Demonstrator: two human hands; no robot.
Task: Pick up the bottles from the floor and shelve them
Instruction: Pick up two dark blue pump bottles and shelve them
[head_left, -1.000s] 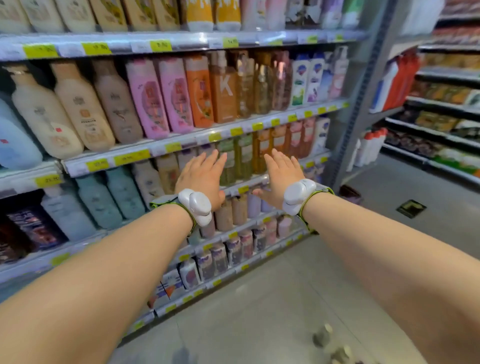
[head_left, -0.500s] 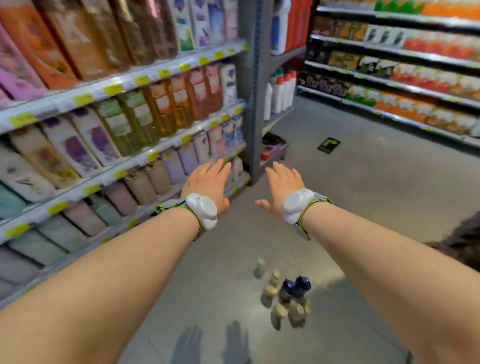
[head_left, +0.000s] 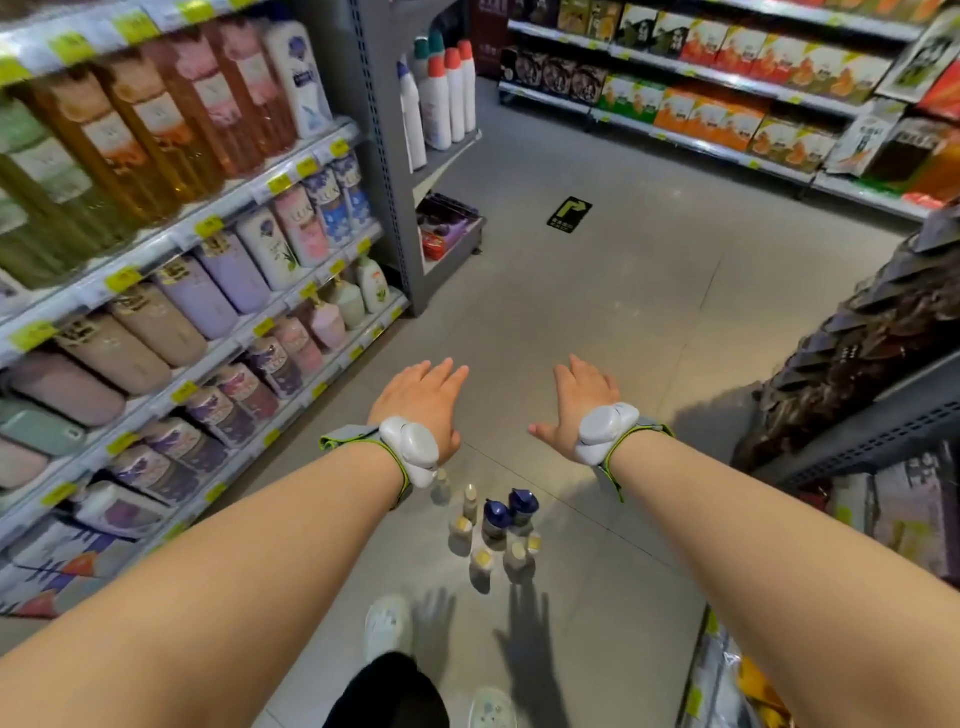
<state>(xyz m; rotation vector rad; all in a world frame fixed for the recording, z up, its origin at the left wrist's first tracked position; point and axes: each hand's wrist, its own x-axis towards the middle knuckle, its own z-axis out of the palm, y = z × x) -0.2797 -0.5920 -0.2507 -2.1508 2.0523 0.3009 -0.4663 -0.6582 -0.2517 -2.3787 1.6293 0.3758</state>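
Head view
Left hand (head_left: 423, 402): stretched out palm down over the aisle, fingers spread flat, nothing in its grip; a white wrist device (head_left: 410, 449) is strapped on.
Right hand (head_left: 582, 402): also flat and splayed, empty, level with the left and well apart from it; it wears a matching white device (head_left: 602, 427).
Bottles (head_left: 493, 530): a small huddle standing upright on the grey floor (head_left: 597, 322), below and between the two wrists; most have pale yellowish caps, two (head_left: 511, 509) have dark blue tops.
Shelves (head_left: 270, 192): to the left, rows of toiletry bottles behind yellow price tags.
Feet: a white shoe (head_left: 387, 626) just near the bottles.
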